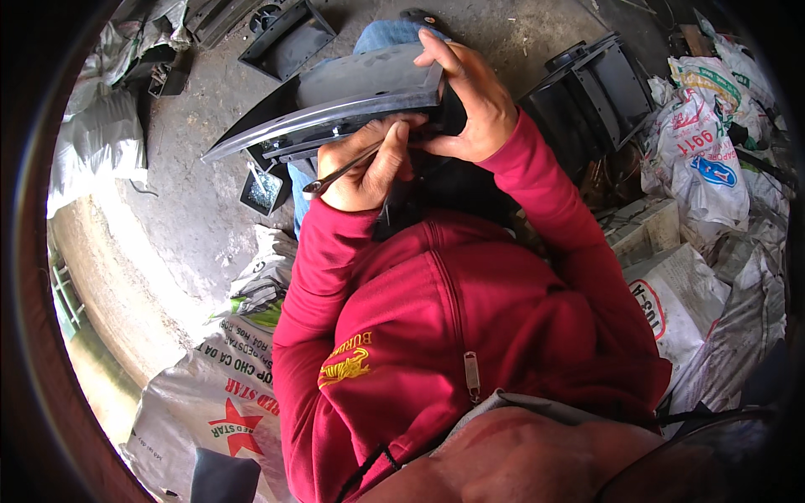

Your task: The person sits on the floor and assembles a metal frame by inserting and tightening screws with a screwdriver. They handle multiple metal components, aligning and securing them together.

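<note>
A black moulded housing (360, 74) with a curved lower edge rests across my lap, tilted, with a few bolts along its near side. My left hand (362, 168) is closed around a slim metal wrench (344, 170), whose rounded end sticks out toward the lower left. The wrench's other end is hidden behind my fingers, close to the housing. My right hand (476, 102) grips the housing's right end, its fingers over the top corner and its thumb side underneath. Left of my knee, a small black tray (263, 189) holds shiny small fasteners.
Another black housing (591, 92) stands on the floor to the right, and a black box-shaped part (288, 38) lies at the far left. White printed sacks (700, 155) are heaped on the right. More sacks (205, 411) lie at the near left, and pale plastic (101, 147) hangs at the left.
</note>
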The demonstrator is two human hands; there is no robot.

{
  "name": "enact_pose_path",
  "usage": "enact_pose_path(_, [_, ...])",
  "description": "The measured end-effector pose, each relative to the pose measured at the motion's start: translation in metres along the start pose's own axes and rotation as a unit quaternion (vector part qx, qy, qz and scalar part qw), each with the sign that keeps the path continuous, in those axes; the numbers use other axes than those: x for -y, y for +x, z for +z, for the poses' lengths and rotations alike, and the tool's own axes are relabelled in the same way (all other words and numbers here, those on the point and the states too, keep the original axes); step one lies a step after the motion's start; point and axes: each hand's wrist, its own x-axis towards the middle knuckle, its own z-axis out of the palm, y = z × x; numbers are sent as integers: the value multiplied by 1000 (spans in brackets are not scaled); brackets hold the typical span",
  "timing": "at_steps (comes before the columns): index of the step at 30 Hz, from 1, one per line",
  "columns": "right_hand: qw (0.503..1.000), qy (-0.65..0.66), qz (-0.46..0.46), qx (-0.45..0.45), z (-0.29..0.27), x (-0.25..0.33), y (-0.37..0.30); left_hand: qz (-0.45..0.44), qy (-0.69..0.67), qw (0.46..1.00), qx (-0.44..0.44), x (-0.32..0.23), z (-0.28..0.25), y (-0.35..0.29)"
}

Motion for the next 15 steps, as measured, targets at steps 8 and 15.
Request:
enact_pose_path(8, [999,-8,24,22,-5,5,1,37,-32,999,-1,6,-2,-5])
enact_pose_path(15, [990,-50,-103,-81,-9,50,-36,6,-36,969,-243,-10,-95,-54])
